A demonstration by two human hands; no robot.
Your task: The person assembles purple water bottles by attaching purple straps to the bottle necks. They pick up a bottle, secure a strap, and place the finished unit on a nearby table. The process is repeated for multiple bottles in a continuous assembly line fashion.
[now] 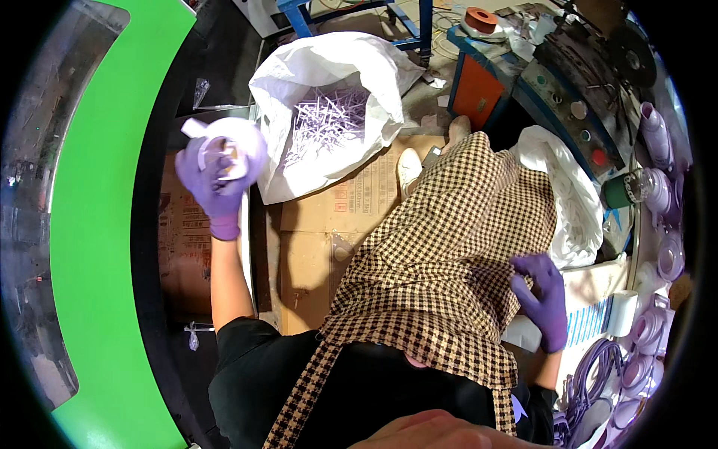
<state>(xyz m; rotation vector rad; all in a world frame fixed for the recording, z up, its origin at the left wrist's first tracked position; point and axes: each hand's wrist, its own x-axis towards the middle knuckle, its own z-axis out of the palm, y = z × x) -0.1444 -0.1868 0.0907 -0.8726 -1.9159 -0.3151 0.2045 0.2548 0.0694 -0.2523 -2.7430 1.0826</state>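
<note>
My left hand (215,187), in a purple glove, is raised over the dark edge of the green-framed machine. Its fingers are closed round a pale lilac, hollow plastic part (250,142) with a round body and a short stub; glare and blur hide its detail. Beside it stands a white woven sack (273,97), its mouth wide, with many thin lilac plastic sticks (329,123) inside. Over at the right, my right hand (542,299), also gloved in purple, hovers by my checked apron (434,277). Its fingers are loosely bent, apart from the thumb, and nothing shows between them.
The green machine frame (93,224) curves along the left. Flattened cardboard (307,258) covers the floor ahead. A second white sack (580,217), a control panel with buttons (568,105), a white roll (622,313), lilac plastic parts (658,191) and a coiled lilac hose (594,382) crowd the right.
</note>
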